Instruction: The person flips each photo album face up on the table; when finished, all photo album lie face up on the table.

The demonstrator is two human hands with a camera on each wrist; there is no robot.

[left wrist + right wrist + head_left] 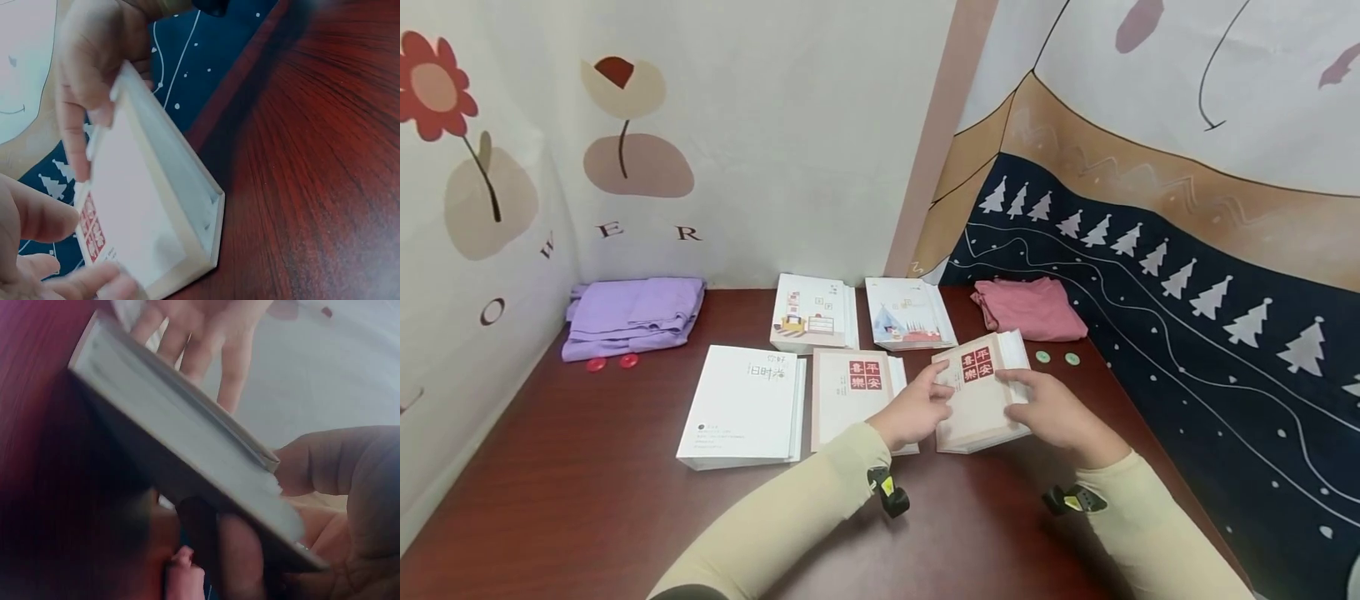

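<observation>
A beige book with red square characters on its cover is held tilted between both hands, just above the dark red table. My left hand holds its left edge, thumb and fingers at the cover. My right hand grips the right edge, with the thumb on top and the fingers underneath. In the left wrist view the book has one lower corner on the table. The right wrist view shows the page edge.
A second identical beige book lies left of the held one, then a white book. Two illustrated books lie behind. Purple cloth and red buttons lie back left. Pink cloth and green buttons lie back right.
</observation>
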